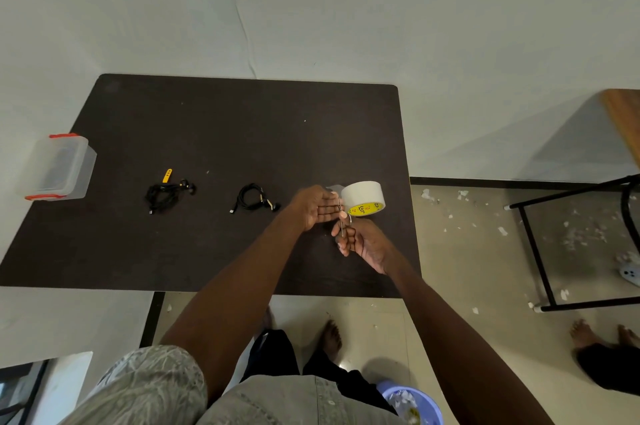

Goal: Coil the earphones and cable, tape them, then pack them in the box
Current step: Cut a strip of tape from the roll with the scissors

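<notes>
Two coiled bundles [166, 194] [252, 199] lie mid-worktop, long axes running left-right, plug ends toward me. My left hand [317, 208], fingers straight, pulls a strip off the tape roll [363, 198]; right hand [360, 243] grips scissors [343, 220]. Risk — strip folds onto itself, or blades nick a finger. Box [57, 166] sits far left.

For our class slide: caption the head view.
Right hand works scissors at the tape roll beside left hand.
</notes>
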The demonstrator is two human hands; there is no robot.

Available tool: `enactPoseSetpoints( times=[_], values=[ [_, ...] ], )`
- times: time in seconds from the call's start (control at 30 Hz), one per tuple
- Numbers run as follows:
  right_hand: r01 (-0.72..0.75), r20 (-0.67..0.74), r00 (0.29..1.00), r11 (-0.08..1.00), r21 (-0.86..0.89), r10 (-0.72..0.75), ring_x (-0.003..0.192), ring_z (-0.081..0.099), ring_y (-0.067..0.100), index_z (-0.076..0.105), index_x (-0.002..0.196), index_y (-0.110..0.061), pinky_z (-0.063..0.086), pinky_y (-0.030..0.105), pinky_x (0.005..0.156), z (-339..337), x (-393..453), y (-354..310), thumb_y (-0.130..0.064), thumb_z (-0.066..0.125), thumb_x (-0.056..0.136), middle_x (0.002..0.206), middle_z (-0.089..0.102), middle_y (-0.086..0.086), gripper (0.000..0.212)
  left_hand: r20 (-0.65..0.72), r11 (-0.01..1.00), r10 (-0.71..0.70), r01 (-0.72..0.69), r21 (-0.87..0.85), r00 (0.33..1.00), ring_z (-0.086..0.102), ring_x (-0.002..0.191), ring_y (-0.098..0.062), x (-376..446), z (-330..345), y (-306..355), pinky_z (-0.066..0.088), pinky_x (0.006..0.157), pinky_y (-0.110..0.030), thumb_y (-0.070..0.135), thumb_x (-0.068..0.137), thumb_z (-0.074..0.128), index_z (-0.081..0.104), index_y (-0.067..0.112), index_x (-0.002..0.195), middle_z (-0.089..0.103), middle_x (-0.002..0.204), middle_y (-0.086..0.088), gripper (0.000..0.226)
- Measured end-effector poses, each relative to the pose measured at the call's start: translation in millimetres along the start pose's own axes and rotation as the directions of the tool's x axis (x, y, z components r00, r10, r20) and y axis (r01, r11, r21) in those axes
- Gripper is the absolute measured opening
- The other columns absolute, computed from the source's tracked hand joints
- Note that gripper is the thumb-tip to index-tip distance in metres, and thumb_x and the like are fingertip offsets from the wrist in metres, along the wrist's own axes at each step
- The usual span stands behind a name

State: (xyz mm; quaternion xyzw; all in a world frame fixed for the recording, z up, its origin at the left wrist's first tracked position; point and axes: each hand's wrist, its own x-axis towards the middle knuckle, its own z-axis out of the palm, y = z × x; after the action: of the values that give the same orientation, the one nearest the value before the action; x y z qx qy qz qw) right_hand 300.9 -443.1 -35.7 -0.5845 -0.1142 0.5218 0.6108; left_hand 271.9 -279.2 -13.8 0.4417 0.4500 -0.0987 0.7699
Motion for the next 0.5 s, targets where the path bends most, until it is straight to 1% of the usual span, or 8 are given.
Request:
enactPoseSetpoints(
  times=[0.07, 0.2, 0.37, 0.5],
  values=[
    [0.003, -0.011, 1.000, 1.000, -0.007, -0.003, 0.056, 0.051, 0.021, 0.066, 0.086, -0.004, 0.044, 0.029, 0.056, -0.1, 0.3, -0.4, -0.034, 0.050, 0.096, 0.065, 0.055, 0.012, 0.035, 0.000, 1.000, -0.006, 0.006, -0.005, 1.000, 0.070, 0.082, -0.021, 0.5, 0.2, -0.4, 0.057, 0.058, -0.029, 0.006, 0.093, 0.054, 0.065, 0.001, 0.096, 0.072, 0.094, -0.013, 0.013],
    [-0.013, -0.019, 1.000, 1.000, -0.028, 0.012, 0.055, 0.051, 0.020, 0.065, 0.086, -0.004, 0.043, 0.029, 0.056, -1.6, 2.9, 0.5, -0.041, 0.058, 0.090, 0.065, 0.055, 0.011, 0.038, -0.014, 1.000, -0.009, 0.009, -0.002, 1.000, 0.070, 0.084, -0.022, 2.9, 0.7, -0.8, 0.057, 0.063, -0.031, 0.008, 0.092, 0.053, 0.066, 0.001, 0.093, 0.072, 0.096, -0.015, 0.014],
    [-0.046, -0.020, 0.999, 0.999, -0.026, 0.046, 0.058, 0.050, 0.021, 0.065, 0.085, -0.007, 0.043, 0.030, 0.057, -8.7, 3.8, 7.3, -0.040, 0.060, 0.090, 0.066, 0.054, 0.010, 0.035, -0.010, 0.999, -0.019, 0.018, -0.031, 1.000, 0.069, 0.090, -0.026, 3.9, 0.5, -1.1, 0.057, 0.078, -0.037, 0.007, 0.092, 0.053, 0.064, 0.002, 0.093, 0.070, 0.101, -0.017, 0.012],
    [-0.050, -0.017, 0.999, 0.999, -0.019, 0.050, 0.060, 0.051, 0.019, 0.066, 0.087, -0.007, 0.043, 0.030, 0.059, -10.7, 4.3, 7.7, -0.040, 0.060, 0.090, 0.068, 0.054, 0.010, 0.034, -0.019, 0.999, -0.029, 0.029, -0.034, 0.999, 0.070, 0.092, -0.026, 3.6, -0.6, -1.2, 0.058, 0.074, -0.036, 0.006, 0.092, 0.053, 0.065, 0.002, 0.094, 0.071, 0.103, -0.018, 0.013]
  ],
)
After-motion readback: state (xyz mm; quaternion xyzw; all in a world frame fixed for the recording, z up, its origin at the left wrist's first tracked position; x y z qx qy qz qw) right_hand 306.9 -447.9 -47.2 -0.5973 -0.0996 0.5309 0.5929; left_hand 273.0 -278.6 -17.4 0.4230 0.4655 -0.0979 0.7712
